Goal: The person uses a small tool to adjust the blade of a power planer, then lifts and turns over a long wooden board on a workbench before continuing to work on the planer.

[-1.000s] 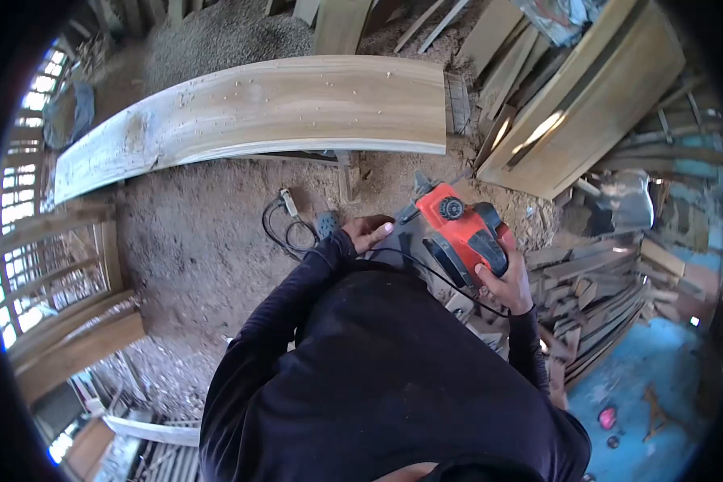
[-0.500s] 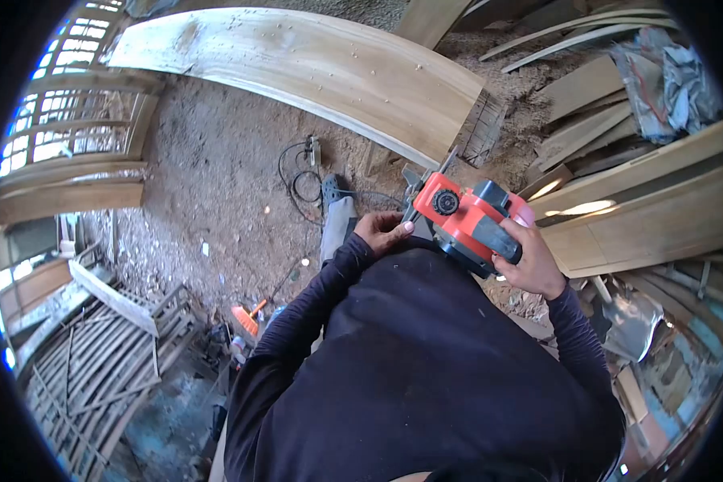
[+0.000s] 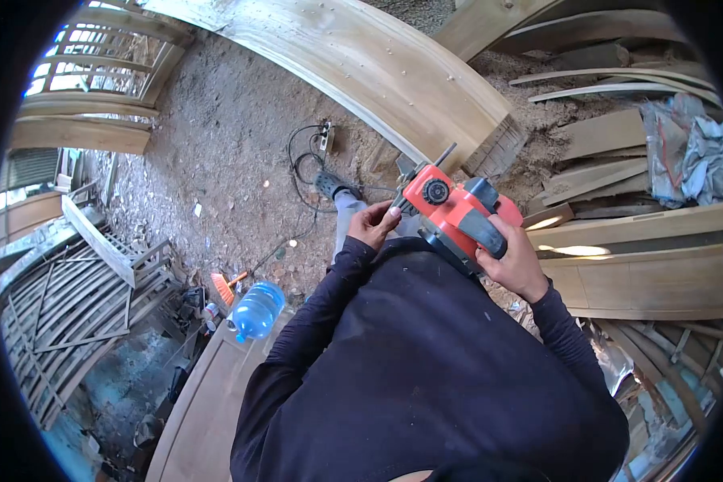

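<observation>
A red and black electric planer [image 3: 458, 210] is held close to my body, just short of the end of a long wooden plank [image 3: 361, 56] dotted with small chips. My right hand [image 3: 518, 261] is wrapped round its black rear handle. At the planer's front left side, my left hand [image 3: 371, 225] pinches a metal guide part [image 3: 407, 193] between thumb and fingers. A thin metal rod [image 3: 444, 154] sticks out beyond the tool's front.
A power strip [image 3: 327, 138] with looped black cable lies on the dirt floor near my foot [image 3: 333, 186]. At lower left are a blue water bottle [image 3: 259, 311] and an orange brush [image 3: 223, 287]. Wooden boards [image 3: 635, 277] and plastic sheeting [image 3: 695, 153] lie at right.
The view has shifted, bringing the blue bottle and a wooden panel into sight at lower left. Both hands keep their hold on the planer, which now sits slightly further left in the picture.
</observation>
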`<act>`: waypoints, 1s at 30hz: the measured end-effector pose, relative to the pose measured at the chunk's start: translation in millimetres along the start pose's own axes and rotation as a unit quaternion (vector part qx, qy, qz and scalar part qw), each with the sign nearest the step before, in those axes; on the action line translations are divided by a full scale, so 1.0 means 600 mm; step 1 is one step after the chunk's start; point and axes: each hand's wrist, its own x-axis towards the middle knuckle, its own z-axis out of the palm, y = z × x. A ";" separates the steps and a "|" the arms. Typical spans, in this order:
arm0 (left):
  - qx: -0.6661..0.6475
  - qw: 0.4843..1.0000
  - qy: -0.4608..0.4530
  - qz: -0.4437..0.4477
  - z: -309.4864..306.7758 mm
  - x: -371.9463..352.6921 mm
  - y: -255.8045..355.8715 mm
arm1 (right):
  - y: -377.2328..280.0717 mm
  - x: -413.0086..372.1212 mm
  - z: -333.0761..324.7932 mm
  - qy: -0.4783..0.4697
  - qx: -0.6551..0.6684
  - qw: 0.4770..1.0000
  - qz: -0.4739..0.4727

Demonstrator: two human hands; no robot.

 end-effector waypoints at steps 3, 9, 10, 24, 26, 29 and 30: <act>-0.017 1.000 0.014 0.007 -0.031 0.029 0.021 | -0.033 0.044 0.016 0.013 0.003 1.000 -0.004; -0.009 0.999 0.030 0.005 -0.111 0.089 0.059 | -0.072 0.140 0.052 0.018 -0.021 1.000 -0.014; -0.002 0.999 0.029 0.016 -0.124 0.102 0.063 | -0.080 0.157 0.057 0.018 -0.024 0.999 -0.012; 0.030 0.994 0.100 0.042 -0.307 0.325 0.169 | -0.128 0.472 0.134 0.027 0.014 0.999 -0.039; 0.037 0.992 0.105 0.058 -0.334 0.326 0.196 | -0.153 0.494 0.148 0.014 -0.001 0.999 -0.032; 0.030 0.990 0.114 0.084 -0.378 0.355 0.204 | -0.193 0.528 0.165 0.006 -0.016 0.999 -0.030; 0.023 0.989 0.120 0.083 -0.391 0.396 0.215 | -0.181 0.583 0.167 0.004 -0.006 0.999 -0.036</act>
